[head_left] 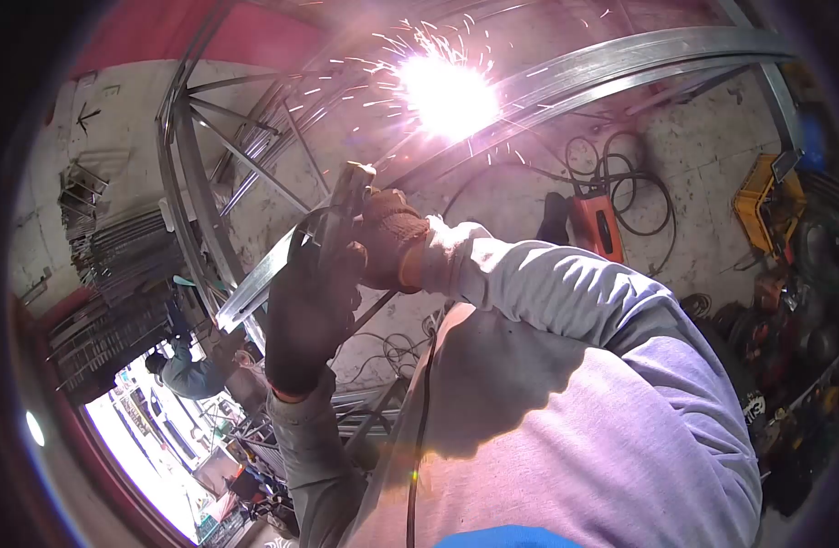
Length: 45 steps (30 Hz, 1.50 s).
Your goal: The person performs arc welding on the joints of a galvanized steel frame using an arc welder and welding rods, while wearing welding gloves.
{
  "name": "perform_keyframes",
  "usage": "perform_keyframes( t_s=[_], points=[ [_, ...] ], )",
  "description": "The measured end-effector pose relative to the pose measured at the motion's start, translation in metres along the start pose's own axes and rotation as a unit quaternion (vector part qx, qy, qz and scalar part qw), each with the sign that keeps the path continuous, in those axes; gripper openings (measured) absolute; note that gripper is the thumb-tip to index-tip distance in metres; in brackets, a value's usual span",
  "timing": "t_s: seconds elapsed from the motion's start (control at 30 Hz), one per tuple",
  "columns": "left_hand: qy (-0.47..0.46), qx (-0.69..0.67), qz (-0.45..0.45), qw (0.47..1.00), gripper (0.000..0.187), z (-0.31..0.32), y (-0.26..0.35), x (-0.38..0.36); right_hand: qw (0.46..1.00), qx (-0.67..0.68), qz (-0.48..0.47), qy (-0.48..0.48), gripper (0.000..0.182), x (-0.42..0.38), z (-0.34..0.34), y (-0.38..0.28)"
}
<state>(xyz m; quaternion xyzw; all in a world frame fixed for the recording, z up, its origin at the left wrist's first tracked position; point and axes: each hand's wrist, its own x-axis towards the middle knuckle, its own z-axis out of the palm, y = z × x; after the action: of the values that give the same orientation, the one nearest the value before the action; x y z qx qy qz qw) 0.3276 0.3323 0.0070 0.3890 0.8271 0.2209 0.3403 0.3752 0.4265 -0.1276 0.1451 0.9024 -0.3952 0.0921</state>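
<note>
Dark-gloved, my left hand [308, 315] is closed, its fingertips curled around the lower part of what looks like a welding electrode holder [348, 190]. My right hand [394, 233], in a brown knit glove, is closed against the holder's upper right side; the exact grip is partly hidden. Beyond the holder's tip, a white welding arc [451, 99] throws sparks at a steel beam [611, 78] and hides the joint there. Behind my left hand runs a shiny metal bar [266, 274], slanting down to the left.
A metal truss frame [196, 173] stands at left. A red-orange machine [597, 226] with coiled cables [634, 187] sits on the floor, near a yellow crate [768, 205]. Another person [191, 373] is at lower left by a bright opening. A black cable [421, 429] hangs along my body.
</note>
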Motion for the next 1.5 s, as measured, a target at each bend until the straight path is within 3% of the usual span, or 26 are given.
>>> perform_keyframes(
  t_s=[0.03, 0.07, 0.13, 0.2, 0.23, 0.27, 0.3, 0.33, 0.37, 0.47, 0.53, 0.57, 0.63, 0.67, 0.7, 0.73, 0.8, 0.87, 0.97, 1.0, 1.07, 1.13, 1.17, 1.37, 1.47, 1.5],
  points=[
    [-0.001, 0.03, 0.04, 0.999, 0.023, 0.0, -0.006, 0.0, 0.995, -0.008, -0.013, 0.094, 0.037, 0.0, 0.014, 0.001],
    [-0.003, 0.031, 0.009, 0.999, 0.021, 0.0, -0.004, 0.0, 0.982, -0.016, -0.026, 0.186, 0.035, 0.0, 0.028, 0.003],
    [0.0, 0.15, 0.175, 0.973, 0.02, -0.004, -0.025, 0.005, 0.99, -0.044, -0.043, 0.128, 0.031, -0.006, 0.025, 0.002],
    [0.038, 0.166, 0.281, 0.944, 0.023, -0.001, -0.027, 0.006, 0.969, 0.028, -0.054, 0.238, 0.025, -0.006, 0.039, 0.007],
    [-0.006, 0.177, 0.179, 0.968, 0.01, -0.006, -0.023, 0.001, 0.951, 0.046, -0.075, 0.296, 0.023, -0.01, 0.038, 0.009],
    [-0.048, 0.197, 0.074, 0.976, 0.021, -0.01, -0.018, -0.004, 0.956, 0.035, -0.08, 0.282, 0.023, -0.009, 0.034, 0.01],
    [-0.024, 0.306, 0.148, 0.94, 0.023, -0.01, -0.023, -0.005, 0.96, 0.024, -0.085, 0.267, 0.023, -0.009, 0.03, 0.011],
    [-0.014, 0.357, 0.184, 0.915, 0.024, -0.009, -0.026, -0.005, 0.985, 0.015, -0.047, 0.166, 0.024, -0.002, 0.022, 0.008],
    [0.001, 0.408, 0.219, 0.886, 0.025, -0.008, -0.029, -0.005, 0.985, 0.016, -0.047, 0.166, 0.024, 0.0, 0.031, 0.008],
    [-0.004, 0.302, 0.102, 0.948, 0.032, -0.007, -0.029, -0.003, 0.957, -0.012, -0.062, 0.282, 0.025, 0.005, 0.051, 0.007],
    [-0.044, 0.324, 0.112, 0.938, 0.035, -0.011, -0.032, -0.004, 0.903, 0.063, 0.018, 0.425, 0.027, -0.008, 0.046, -0.004],
    [-0.057, 0.331, 0.115, 0.935, 0.036, -0.012, -0.033, -0.004, 0.903, 0.063, 0.017, 0.425, 0.027, -0.006, 0.045, -0.003],
    [0.028, 0.422, 0.357, 0.833, 0.038, -0.012, -0.04, -0.005, 0.932, 0.061, -0.071, 0.35, 0.027, -0.001, 0.044, 0.003],
    [0.028, 0.422, 0.356, 0.833, 0.038, -0.01, -0.039, -0.006, 0.932, 0.061, -0.071, 0.35, 0.027, 0.002, 0.046, 0.003],
    [0.01, 0.279, 0.244, 0.929, 0.04, -0.007, -0.036, -0.009, 0.934, 0.049, -0.071, 0.348, 0.033, 0.005, 0.049, 0.003],
    [-0.005, 0.203, 0.184, 0.962, 0.04, -0.006, -0.038, -0.01, 0.935, 0.038, -0.071, 0.346, 0.041, 0.008, 0.052, 0.003],
    [-0.017, 0.109, 0.109, 0.988, 0.041, -0.005, -0.041, -0.011, 0.935, 0.0, -0.042, 0.352, 0.04, 0.01, 0.058, -0.001],
    [-0.016, -0.049, -0.057, 0.997, 0.043, -0.005, -0.034, -0.013, 0.933, -0.039, -0.013, 0.358, 0.038, 0.014, 0.061, -0.002],
    [-0.017, 0.078, 0.02, 0.997, 0.038, -0.007, -0.043, -0.013, 0.941, 0.039, -0.017, 0.335, 0.032, 0.017, 0.06, -0.002],
    [0.005, 0.054, 0.057, 0.997, 0.024, -0.002, -0.039, -0.013, 0.944, 0.038, -0.019, 0.327, 0.031, 0.012, 0.055, -0.001],
    [0.027, 0.03, 0.093, 0.995, 0.024, 0.005, -0.03, -0.015, 0.958, -0.021, -0.068, 0.279, 0.035, 0.008, 0.045, 0.0],
    [0.049, -0.103, -0.04, 0.993, 0.03, 0.007, -0.02, -0.018, 0.943, 0.01, -0.063, 0.326, 0.038, 0.012, 0.053, -0.002],
    [0.049, -0.104, -0.04, 0.993, 0.03, 0.004, -0.026, -0.018, 0.926, 0.041, -0.057, 0.372, 0.04, 0.014, 0.057, -0.003],
    [-0.067, 0.062, 0.014, 0.996, 0.024, -0.015, -0.056, -0.013, 0.938, 0.003, -0.055, 0.342, 0.046, 0.025, 0.066, -0.003],
    [0.0, -0.079, -0.109, 0.991, 0.024, -0.009, -0.033, -0.018, 0.926, 0.019, -0.095, 0.364, 0.044, 0.016, 0.058, -0.002],
    [-0.018, -0.03, -0.047, 0.998, 0.023, -0.01, -0.034, -0.017, 0.922, 0.026, -0.106, 0.371, 0.044, 0.016, 0.059, -0.001]
  ],
)
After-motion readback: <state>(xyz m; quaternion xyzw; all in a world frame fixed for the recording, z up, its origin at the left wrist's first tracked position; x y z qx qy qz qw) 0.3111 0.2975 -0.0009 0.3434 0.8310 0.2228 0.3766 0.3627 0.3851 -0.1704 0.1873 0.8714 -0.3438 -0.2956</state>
